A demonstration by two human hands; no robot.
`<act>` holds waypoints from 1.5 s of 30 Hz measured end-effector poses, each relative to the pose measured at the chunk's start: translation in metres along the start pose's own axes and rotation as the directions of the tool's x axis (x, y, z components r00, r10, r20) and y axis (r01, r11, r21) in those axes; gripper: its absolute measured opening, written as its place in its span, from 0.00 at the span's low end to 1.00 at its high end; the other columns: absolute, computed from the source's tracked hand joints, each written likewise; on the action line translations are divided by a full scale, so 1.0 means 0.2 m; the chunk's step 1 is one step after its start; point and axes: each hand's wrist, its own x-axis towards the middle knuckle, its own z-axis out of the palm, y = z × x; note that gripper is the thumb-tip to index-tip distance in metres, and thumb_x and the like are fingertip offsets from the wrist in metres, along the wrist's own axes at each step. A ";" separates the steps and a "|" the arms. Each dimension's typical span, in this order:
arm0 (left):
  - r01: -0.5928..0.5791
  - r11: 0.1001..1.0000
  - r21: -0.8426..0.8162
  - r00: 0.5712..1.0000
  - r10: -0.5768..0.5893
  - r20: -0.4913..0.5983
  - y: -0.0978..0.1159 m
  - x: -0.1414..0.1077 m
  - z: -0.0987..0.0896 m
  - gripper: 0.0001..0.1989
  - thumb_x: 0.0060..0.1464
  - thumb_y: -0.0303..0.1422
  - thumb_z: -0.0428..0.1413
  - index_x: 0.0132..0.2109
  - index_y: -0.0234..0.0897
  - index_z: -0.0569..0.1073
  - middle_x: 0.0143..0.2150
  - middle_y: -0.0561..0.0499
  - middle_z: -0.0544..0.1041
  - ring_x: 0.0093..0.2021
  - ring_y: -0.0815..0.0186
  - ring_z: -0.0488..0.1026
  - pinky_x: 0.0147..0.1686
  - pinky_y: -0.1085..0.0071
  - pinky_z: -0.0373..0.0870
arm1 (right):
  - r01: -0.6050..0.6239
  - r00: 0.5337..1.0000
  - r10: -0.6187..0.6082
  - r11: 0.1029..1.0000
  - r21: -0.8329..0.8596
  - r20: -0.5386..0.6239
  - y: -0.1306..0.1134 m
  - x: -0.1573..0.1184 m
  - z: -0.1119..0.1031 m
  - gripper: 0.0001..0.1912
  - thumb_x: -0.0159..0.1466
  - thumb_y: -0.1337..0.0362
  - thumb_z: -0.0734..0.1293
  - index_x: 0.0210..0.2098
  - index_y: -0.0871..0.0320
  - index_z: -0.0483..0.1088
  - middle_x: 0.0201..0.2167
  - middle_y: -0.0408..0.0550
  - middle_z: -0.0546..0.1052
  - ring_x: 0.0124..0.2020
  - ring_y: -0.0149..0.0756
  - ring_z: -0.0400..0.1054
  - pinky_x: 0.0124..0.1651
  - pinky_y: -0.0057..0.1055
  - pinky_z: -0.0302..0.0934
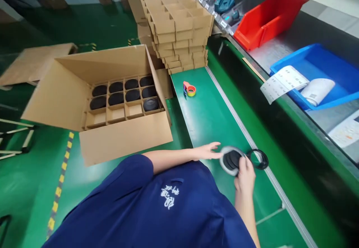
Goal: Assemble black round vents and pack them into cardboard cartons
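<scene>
My right hand (245,171) grips the edge of a round part with a silver-grey rim and a black slotted centre (232,160), holding it over the green bench. On the opposite side, my left hand (206,152) has its fingers apart, their tips close to the rim; whether they touch it I cannot tell. Just beyond my right hand is a black ring (263,160), by the bench's metal strip. Left of the bench stands an open cardboard box (126,138), whose divider cells hold several round black parts (116,98).
A small orange-and-yellow tape roll (191,90) lies on the green bench (202,117). Stacked cardboard dividers (179,27) rise at its far end. Along the right-hand shelf sit a red bin (269,20) and a blue tray (322,61) with paper sheets.
</scene>
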 end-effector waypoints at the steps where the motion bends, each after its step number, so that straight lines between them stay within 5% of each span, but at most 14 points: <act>1: -0.059 0.998 -0.011 0.998 0.059 0.017 0.05 -0.03 -0.01 0.42 0.45 0.48 0.72 0.65 0.42 0.70 0.64 0.38 0.72 0.57 0.50 0.74 0.47 0.61 0.75 | 0.030 0.992 -0.033 0.999 0.028 0.122 -0.09 -0.03 0.14 0.34 0.59 0.41 0.69 0.55 0.59 0.75 0.57 0.62 0.77 0.61 0.55 0.70 0.67 0.54 0.63; 3: -0.177 0.983 -0.043 0.982 0.173 -0.081 0.15 -0.09 -0.07 0.39 0.49 0.49 0.69 0.64 0.40 0.71 0.59 0.39 0.75 0.48 0.55 0.78 0.35 0.68 0.76 | 0.035 0.963 -0.059 0.995 0.097 0.264 -0.23 -0.05 0.38 0.33 0.63 0.40 0.65 0.55 0.59 0.73 0.59 0.60 0.76 0.63 0.49 0.68 0.67 0.50 0.62; 5: -0.229 0.972 -0.049 0.944 0.209 -0.255 0.25 -0.13 -0.18 0.34 0.50 0.49 0.69 0.60 0.36 0.75 0.48 0.42 0.79 0.37 0.62 0.77 0.26 0.73 0.72 | -0.071 0.910 0.012 0.989 0.128 0.414 -0.32 -0.04 0.54 0.30 0.63 0.39 0.66 0.53 0.55 0.73 0.56 0.56 0.78 0.57 0.46 0.72 0.57 0.45 0.71; 9: -0.189 0.975 -0.113 0.912 0.132 -0.388 0.37 -0.21 -0.36 0.31 0.49 0.48 0.70 0.54 0.33 0.77 0.33 0.48 0.78 0.26 0.69 0.72 0.21 0.76 0.69 | -0.346 0.723 0.164 0.927 0.146 0.671 -0.38 -0.04 0.69 0.28 0.61 0.40 0.71 0.51 0.51 0.73 0.50 0.49 0.81 0.45 0.43 0.76 0.38 0.39 0.76; 11: -0.197 0.969 -0.147 0.914 0.127 -0.385 0.37 -0.25 -0.41 0.31 0.50 0.51 0.68 0.53 0.34 0.77 0.34 0.48 0.78 0.27 0.68 0.74 0.23 0.74 0.71 | -0.401 0.687 0.191 0.904 0.147 0.701 -0.41 -0.05 0.73 0.27 0.59 0.42 0.73 0.51 0.50 0.74 0.48 0.46 0.81 0.42 0.41 0.76 0.35 0.36 0.76; 16: -0.224 0.957 -0.184 0.904 0.134 -0.406 0.32 -0.28 -0.49 0.33 0.53 0.60 0.62 0.50 0.34 0.77 0.35 0.46 0.78 0.30 0.65 0.75 0.25 0.71 0.73 | -0.358 0.701 0.173 0.924 0.132 0.691 -0.44 -0.10 0.82 0.24 0.59 0.43 0.74 0.48 0.49 0.76 0.47 0.43 0.81 0.42 0.37 0.75 0.33 0.31 0.74; 24: -0.292 0.952 -0.090 0.885 0.234 -0.404 0.34 -0.26 -0.50 0.34 0.50 0.57 0.66 0.52 0.33 0.77 0.34 0.48 0.77 0.29 0.66 0.73 0.26 0.69 0.75 | -0.304 0.684 0.129 0.945 0.119 0.718 -0.47 -0.11 0.81 0.27 0.59 0.48 0.75 0.55 0.47 0.71 0.57 0.43 0.77 0.55 0.41 0.73 0.49 0.37 0.75; 30: -0.187 0.959 -0.215 0.954 0.125 -0.274 0.37 -0.18 -0.47 0.33 0.50 0.59 0.65 0.51 0.37 0.77 0.34 0.50 0.74 0.25 0.71 0.67 0.17 0.77 0.56 | -0.443 0.661 0.203 0.883 0.158 0.722 -0.47 -0.09 0.70 0.22 0.61 0.52 0.75 0.51 0.52 0.72 0.44 0.44 0.82 0.38 0.37 0.78 0.42 0.38 0.79; 36: -0.243 0.954 -0.176 0.959 0.210 -0.188 0.40 -0.11 -0.35 0.33 0.47 0.52 0.70 0.56 0.42 0.76 0.45 0.49 0.76 0.42 0.65 0.72 0.35 0.73 0.69 | -0.603 0.627 0.213 0.742 0.294 0.750 -0.46 -0.08 0.58 0.14 0.66 0.55 0.71 0.45 0.57 0.73 0.35 0.47 0.84 0.32 0.39 0.79 0.42 0.45 0.80; 40: -0.242 0.943 -0.227 0.962 0.203 -0.182 0.41 -0.07 -0.22 0.31 0.49 0.50 0.70 0.57 0.46 0.74 0.53 0.51 0.76 0.53 0.62 0.71 0.48 0.70 0.70 | -0.605 0.667 0.188 0.701 0.377 0.721 -0.43 -0.08 0.50 0.14 0.67 0.55 0.69 0.47 0.56 0.73 0.41 0.49 0.84 0.40 0.43 0.80 0.46 0.49 0.79; 45: -0.044 0.912 -0.408 0.987 0.103 0.123 0.39 -0.04 -0.05 0.36 0.50 0.49 0.69 0.63 0.47 0.68 0.57 0.47 0.75 0.55 0.57 0.72 0.51 0.63 0.72 | -0.446 0.806 0.148 0.788 0.424 0.572 -0.40 -0.13 0.40 0.20 0.64 0.49 0.71 0.52 0.50 0.73 0.55 0.47 0.80 0.57 0.46 0.75 0.57 0.48 0.74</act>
